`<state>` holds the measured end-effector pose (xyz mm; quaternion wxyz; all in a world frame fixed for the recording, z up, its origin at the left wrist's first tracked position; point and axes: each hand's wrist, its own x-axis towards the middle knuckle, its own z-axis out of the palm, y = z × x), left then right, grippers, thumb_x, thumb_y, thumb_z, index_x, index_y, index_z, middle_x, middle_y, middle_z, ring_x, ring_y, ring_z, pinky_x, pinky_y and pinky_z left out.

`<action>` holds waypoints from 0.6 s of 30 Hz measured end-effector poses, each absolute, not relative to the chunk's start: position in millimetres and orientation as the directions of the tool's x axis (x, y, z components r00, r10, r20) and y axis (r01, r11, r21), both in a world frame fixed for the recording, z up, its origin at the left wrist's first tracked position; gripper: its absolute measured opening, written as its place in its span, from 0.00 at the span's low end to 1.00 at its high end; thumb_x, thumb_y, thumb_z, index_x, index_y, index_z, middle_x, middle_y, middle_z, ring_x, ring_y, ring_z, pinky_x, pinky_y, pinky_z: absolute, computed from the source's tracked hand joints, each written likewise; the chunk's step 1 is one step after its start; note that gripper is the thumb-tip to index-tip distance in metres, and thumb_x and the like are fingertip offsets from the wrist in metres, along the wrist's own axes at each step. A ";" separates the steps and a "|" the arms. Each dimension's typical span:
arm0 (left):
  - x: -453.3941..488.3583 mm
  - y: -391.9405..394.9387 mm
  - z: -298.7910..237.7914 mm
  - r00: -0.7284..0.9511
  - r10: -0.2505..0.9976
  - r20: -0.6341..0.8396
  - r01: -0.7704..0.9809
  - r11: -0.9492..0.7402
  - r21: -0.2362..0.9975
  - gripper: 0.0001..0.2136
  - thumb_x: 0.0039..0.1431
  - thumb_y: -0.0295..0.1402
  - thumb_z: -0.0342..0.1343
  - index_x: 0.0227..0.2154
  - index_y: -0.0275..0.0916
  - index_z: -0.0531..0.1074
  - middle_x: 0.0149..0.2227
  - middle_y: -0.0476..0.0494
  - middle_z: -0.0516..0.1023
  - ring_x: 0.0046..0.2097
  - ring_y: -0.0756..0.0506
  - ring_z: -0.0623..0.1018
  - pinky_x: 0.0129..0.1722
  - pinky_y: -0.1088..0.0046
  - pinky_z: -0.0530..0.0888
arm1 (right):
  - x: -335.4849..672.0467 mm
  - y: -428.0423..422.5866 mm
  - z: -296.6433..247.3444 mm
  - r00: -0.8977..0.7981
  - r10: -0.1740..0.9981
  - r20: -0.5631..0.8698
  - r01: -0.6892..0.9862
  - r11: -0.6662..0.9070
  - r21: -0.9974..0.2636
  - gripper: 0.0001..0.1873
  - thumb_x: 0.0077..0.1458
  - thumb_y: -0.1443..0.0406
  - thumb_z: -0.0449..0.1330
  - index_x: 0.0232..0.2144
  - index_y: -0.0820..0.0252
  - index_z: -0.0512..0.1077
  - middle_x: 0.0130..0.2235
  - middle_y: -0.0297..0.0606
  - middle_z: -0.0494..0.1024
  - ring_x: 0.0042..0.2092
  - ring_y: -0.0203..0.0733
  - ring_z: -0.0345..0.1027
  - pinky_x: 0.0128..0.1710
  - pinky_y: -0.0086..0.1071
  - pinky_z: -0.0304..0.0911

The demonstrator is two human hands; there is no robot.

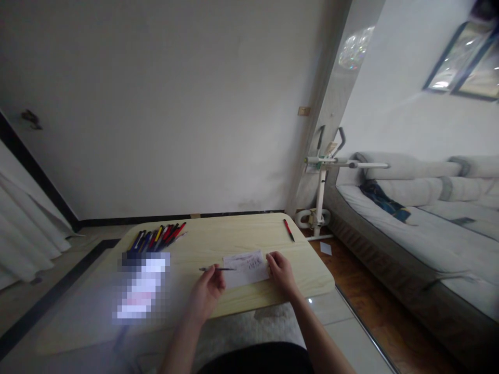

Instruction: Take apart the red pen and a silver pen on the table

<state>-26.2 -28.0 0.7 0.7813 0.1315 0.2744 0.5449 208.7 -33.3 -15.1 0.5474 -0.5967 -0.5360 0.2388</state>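
Observation:
Between the fingers of my left hand (210, 283) is a slim dark pen (226, 269), lying nearly level with its right end over the left part of the paper. The white sheet of paper (244, 275) bears dark scribbles across its upper half. At its right edge, my right hand (279, 269) has its fingers closed on the paper. A red and black pen (289, 230) lies by itself farther back to the right. Toward the back left, several pens (158, 237) in red, black, blue and yellow lie in a bunch.
The pale wooden table (234, 231) has rounded corners. A blurred, pixelated bright patch (142, 285) covers part of its left side. White exercise equipment (320, 192) stands beyond the right corner, beside a grey sofa (409, 223). A plain wall (175, 114) rises behind.

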 end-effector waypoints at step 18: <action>-26.1 -30.7 -3.1 0.249 0.943 -0.221 -0.764 0.331 0.553 0.05 0.49 0.26 0.58 0.30 0.32 0.72 0.25 0.46 0.72 0.25 0.53 0.72 0.23 0.78 0.70 | 208.1 -36.8 -10.7 0.281 0.900 0.334 0.429 0.193 -0.882 0.17 0.51 0.54 0.53 0.23 0.62 0.68 0.23 0.36 0.70 0.27 0.39 0.62 0.26 0.28 0.56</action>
